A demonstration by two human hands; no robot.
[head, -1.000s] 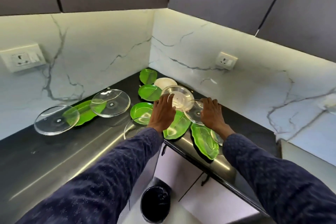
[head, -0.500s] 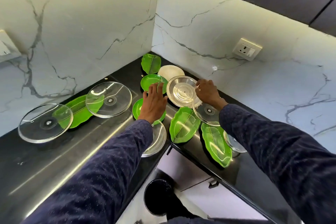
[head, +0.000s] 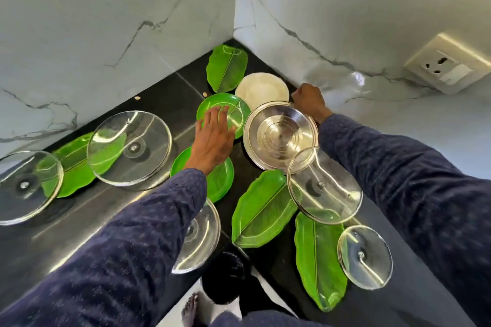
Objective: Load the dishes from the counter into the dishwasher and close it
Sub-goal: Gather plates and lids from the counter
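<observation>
Gleaming at the middle of the head view sits a round steel plate with ringed grooves, and round it lie glossy green dishes: two round green plates, one at about ten o'clock from it and one at eight, plus leaf-shaped trays at twelve, six and five o'clock. A matte cream plate lies just beyond the steel one. Clear glass lids with small centre knobs are scattered about: two at far left overlapping another leaf tray, one overlapping the steel plate's rim, and a small one at lower right.

All rest on a polished black tabletop set in a corner of white veined marble walls, with a cream socket at right.

Left hand lies flat, fingers spread and straight, touching the farther round green plate. Right hand is curled at the steel plate's far rim; whether it actually grips the rim I cannot tell.
</observation>
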